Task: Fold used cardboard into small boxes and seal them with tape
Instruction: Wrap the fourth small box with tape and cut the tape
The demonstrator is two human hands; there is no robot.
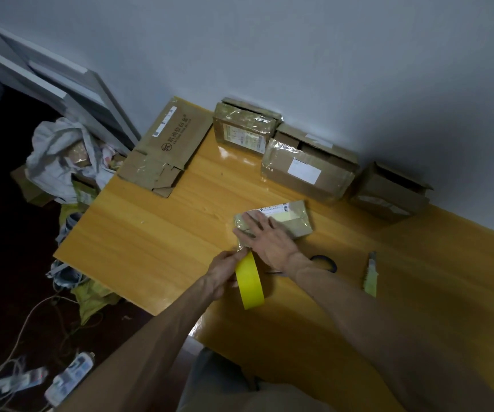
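Cardboard box [297, 217] under right hand [265, 239]

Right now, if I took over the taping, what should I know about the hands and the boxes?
Left hand grips the yellow tape roll at the small box's near end.
Right hand presses flat on the small box, mid-table.
Done: taped boxes sit along the wall.
Left: finish and cut this strip. Scissors and knife lie right of the hands. The flat cardboard at the far left corner is not yet folded.
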